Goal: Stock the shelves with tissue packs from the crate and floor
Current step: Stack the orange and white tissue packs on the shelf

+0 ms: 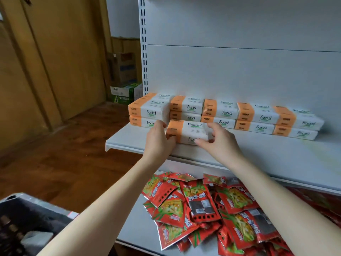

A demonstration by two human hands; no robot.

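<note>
Both hands (160,139) (219,141) grip tissue pack (188,132), long axis along shelf (258,154).

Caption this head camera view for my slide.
Left hand and right hand grip a Facial tissue pack at the shelf before stacked packs.

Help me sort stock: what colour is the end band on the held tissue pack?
Orange, on the white tissue pack; the head view shows it best.
</note>
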